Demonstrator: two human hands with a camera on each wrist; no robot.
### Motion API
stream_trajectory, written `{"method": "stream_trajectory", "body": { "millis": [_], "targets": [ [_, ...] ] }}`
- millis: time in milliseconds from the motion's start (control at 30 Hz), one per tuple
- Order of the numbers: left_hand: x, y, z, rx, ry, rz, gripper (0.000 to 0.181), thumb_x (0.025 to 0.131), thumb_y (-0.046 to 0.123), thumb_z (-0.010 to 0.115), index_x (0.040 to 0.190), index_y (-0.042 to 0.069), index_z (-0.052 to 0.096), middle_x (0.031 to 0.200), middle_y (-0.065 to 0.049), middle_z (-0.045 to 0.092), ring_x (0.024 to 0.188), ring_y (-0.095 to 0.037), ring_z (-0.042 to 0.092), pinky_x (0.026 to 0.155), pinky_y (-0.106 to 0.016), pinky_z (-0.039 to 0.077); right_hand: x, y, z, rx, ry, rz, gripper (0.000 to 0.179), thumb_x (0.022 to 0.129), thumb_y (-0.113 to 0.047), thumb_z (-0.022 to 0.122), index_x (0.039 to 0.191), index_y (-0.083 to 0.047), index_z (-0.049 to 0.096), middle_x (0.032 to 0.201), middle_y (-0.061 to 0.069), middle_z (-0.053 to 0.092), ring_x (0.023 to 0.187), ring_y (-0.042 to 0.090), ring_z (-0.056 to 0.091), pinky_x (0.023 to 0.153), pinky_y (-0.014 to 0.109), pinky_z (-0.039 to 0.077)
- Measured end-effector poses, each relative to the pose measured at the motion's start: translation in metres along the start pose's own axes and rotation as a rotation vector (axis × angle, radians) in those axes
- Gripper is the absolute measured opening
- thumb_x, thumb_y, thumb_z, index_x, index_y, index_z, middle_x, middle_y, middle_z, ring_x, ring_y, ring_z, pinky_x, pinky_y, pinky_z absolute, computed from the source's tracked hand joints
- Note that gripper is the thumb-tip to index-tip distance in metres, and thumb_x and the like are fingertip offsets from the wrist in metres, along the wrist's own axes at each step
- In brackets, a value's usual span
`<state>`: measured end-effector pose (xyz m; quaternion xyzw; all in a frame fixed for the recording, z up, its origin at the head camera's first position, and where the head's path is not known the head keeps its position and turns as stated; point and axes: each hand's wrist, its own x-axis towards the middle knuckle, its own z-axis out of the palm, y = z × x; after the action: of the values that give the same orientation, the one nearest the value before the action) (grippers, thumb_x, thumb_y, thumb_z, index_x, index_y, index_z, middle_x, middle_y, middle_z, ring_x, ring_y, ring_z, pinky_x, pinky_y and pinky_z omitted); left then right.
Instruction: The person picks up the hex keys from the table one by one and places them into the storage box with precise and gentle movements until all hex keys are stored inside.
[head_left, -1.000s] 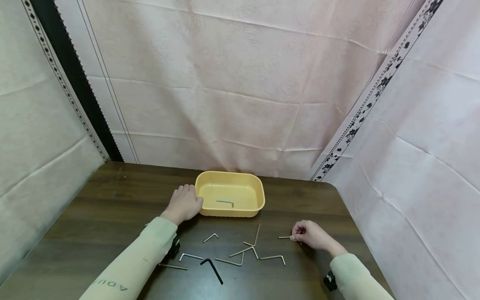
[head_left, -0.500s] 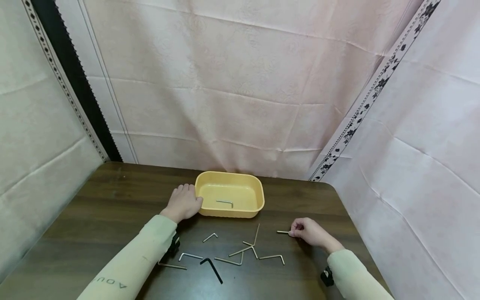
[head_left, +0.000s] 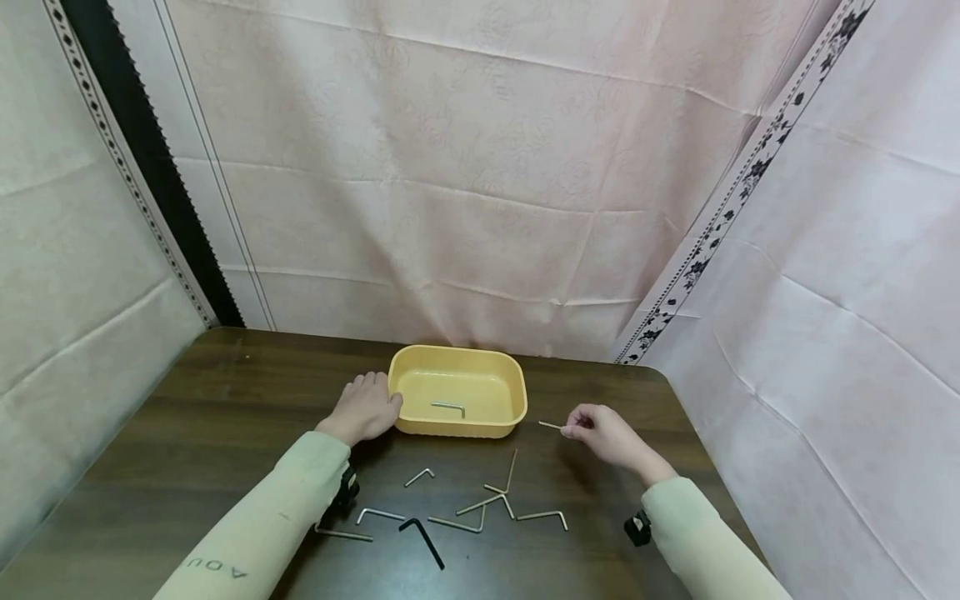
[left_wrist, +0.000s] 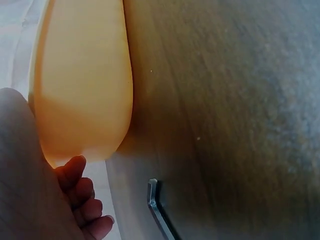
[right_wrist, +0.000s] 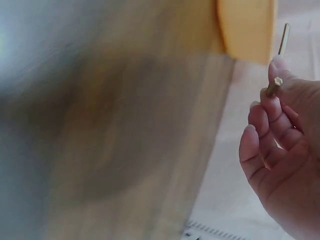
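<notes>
A yellow plastic tray [head_left: 483,379] stands near the far edge of the table, with one silver Allen key [head_left: 448,406] lying inside. My left hand [head_left: 362,408] holds the tray by its left end; in the left wrist view its curled fingertips [left_wrist: 75,167] are at the tray's end wall. To the right of the tray, my right hand [head_left: 607,433] pinches a brass-coloured Allen key [head_left: 551,425] between thumb and finger, raised over the table. The right wrist view shows its long arm [right_wrist: 284,40] pointing toward the tray and its short hexagonal end beside the fingertips.
Several metal Allen keys lie scattered on the dark wooden table [head_left: 247,400], among them a black one [head_left: 422,542], a small silver one [head_left: 419,477] and a brass one [head_left: 543,516] at the right. Pale cloth [head_left: 450,167] hangs behind and at both sides.
My right hand has lifted the Allen key and carried it away from me and leftward, closer to the tray. The left hand stays at the tray's left end.
</notes>
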<state>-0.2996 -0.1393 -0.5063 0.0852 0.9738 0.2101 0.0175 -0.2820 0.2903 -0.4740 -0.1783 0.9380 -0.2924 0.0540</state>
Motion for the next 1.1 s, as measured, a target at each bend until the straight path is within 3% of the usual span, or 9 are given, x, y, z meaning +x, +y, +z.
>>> {"method": "stream_trajectory", "body": {
  "millis": [300,533,867,1100],
  "targets": [
    [0.002,0.002,0.005,-0.006,0.040,-0.021,0.044,0.098,0.028,0.040,0.124,-0.007,0.045,0.110,-0.017,0.047,0.102,-0.034,0.042,0.096,-0.053,0.031,0.038,-0.055,0.003,0.002,0.080,-0.096,0.014,0.090,-0.024,0.070,0.081,-0.018,0.061,0.073,-0.004,0.055,0.066,0.013,0.052,0.060,0.030,0.045],
    [0.001,0.005,0.005,0.010,0.040,-0.021,0.043,0.098,0.028,0.040,0.122,-0.007,0.046,0.109,-0.017,0.047,0.099,-0.032,0.042,0.094,-0.051,0.032,0.071,-0.092,0.021,-0.013,0.049,-0.117,0.017,0.091,-0.025,0.068,0.080,-0.016,0.059,0.072,-0.002,0.053,0.063,0.012,0.049,0.058,0.030,0.043],
    [0.003,0.007,0.007,0.036,0.036,-0.033,0.045,0.097,0.029,0.040,0.122,-0.008,0.046,0.107,-0.017,0.048,0.098,-0.033,0.042,0.094,-0.051,0.033,0.100,-0.103,0.049,-0.024,0.001,-0.086,0.020,0.092,-0.025,0.066,0.077,-0.014,0.059,0.068,-0.001,0.054,0.059,0.013,0.050,0.056,0.029,0.043],
    [0.003,0.008,0.006,0.037,0.041,-0.039,0.044,0.097,0.029,0.040,0.122,-0.008,0.046,0.108,-0.017,0.048,0.100,-0.033,0.043,0.095,-0.051,0.033,0.115,-0.108,0.067,-0.178,-0.033,-0.038,0.020,0.092,-0.024,0.067,0.076,-0.012,0.061,0.069,-0.004,0.056,0.062,0.011,0.050,0.059,0.027,0.042]
  ]
}}
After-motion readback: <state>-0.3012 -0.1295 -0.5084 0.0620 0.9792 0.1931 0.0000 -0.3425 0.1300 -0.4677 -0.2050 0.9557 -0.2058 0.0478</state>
